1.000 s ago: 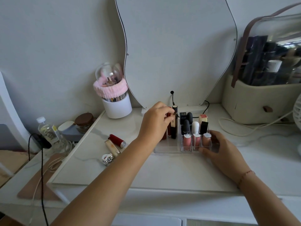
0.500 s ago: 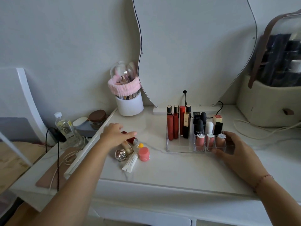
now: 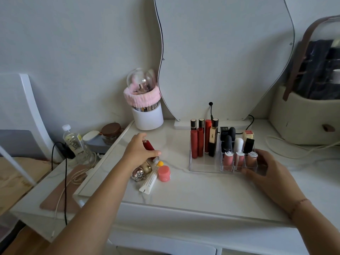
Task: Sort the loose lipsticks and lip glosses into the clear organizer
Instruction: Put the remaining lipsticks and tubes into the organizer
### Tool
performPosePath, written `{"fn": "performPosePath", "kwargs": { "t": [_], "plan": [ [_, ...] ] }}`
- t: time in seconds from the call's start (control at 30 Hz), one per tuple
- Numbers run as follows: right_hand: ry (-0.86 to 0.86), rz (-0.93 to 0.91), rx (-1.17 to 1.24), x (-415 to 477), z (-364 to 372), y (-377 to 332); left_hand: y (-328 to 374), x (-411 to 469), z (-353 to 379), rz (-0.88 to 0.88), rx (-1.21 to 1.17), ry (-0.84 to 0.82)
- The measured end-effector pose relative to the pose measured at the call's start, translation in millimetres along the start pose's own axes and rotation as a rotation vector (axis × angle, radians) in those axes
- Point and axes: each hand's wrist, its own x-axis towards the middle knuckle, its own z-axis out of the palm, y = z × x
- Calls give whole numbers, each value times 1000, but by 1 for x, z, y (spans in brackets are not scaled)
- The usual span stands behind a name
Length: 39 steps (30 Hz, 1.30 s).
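Reaching into the loose pile at the left of the tabletop (image 3: 193,192), the left hand (image 3: 138,153) has its fingers curled round the red lipstick (image 3: 149,145), thumb across the lower end. Whether the tube is clear of the surface yet, I cannot tell. Over on the other side, the right hand (image 3: 265,170) holds the clear organizer (image 3: 204,169) at its front right corner, thumb on the front wall and fingers round the side, bracing it.

So we are at the pick-up for one more tube, with the drop-in to come. By my reading, the next move calls for carrying the lipstick across, turning it upright and lowering it into a free slot.

The organizer's long left compartment carries the tall red glosses (image 3: 196,144) and a black-and-gold tube (image 3: 213,142), all standing, with room at the front. The small cells to the right hold black lipsticks (image 3: 228,142), a white lipstick (image 3: 238,144) and a front row of pink glosses (image 3: 228,160).

Waiting beside the left hand are a gold lipstick (image 3: 146,167), a silver case (image 3: 138,174), a white squeeze tube (image 3: 149,182) and a pink jar (image 3: 163,173), bunched close together.
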Motion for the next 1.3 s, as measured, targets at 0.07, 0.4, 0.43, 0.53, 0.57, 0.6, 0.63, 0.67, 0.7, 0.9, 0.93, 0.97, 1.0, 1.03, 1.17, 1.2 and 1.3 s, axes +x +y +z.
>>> {"fn": "performPosePath", "kwargs": {
  "t": [0.07, 0.4, 0.43, 0.53, 0.57, 0.6, 0.63, 0.67, 0.7, 0.9, 0.93, 0.97, 1.0, 1.03, 1.17, 1.2, 1.3],
  "plan": [
    [8, 6, -1, 0, 0, -1, 2, 2, 2, 45, -6, 75],
    [11, 7, -8, 1, 1, 1, 58, -21, -3, 308, -392, 225],
    [8, 7, -1, 1, 1, 1, 67, -27, 0, 350, -429, 214],
    [6, 8, 8, 1, 0, 1, 90, -42, 16, 437, -462, 180],
    [10, 8, 5, 1, 0, 0, 95, -46, 22, 460, -449, 176],
    [16, 7, 4, 1, 0, 0, 98, -49, 29, 491, -426, 174],
    [23, 5, 5, 1, 0, -1, 99, -52, 35, 528, -394, 173],
    [28, 4, 7, 0, 0, -1, 99, -53, 40, 562, -356, 171],
    [30, 4, 10, 0, 0, -1, 98, -53, 45, 585, -320, 168],
    [25, 1, 13, 1, 0, -1, 87, -53, 64, 624, -144, 173],
    [26, -1, 15, 1, 0, -1, 85, -53, 66, 626, -129, 166],
    [27, -3, 17, 1, 0, -1, 84, -53, 67, 631, -117, 159],
    [28, -3, 17, 1, 0, -1, 83, -52, 67, 639, -106, 156],
    [30, -4, 16, 1, 0, -1, 83, -52, 68, 647, -96, 157],
    [27, -11, 21, 1, 1, 0, 83, -51, 70, 657, -80, 177],
    [26, -13, 26, 1, 1, 0, 83, -51, 70, 658, -80, 186],
    [26, -15, 27, 2, 1, 1, 80, -50, 70, 661, -85, 208]
  ]
}}
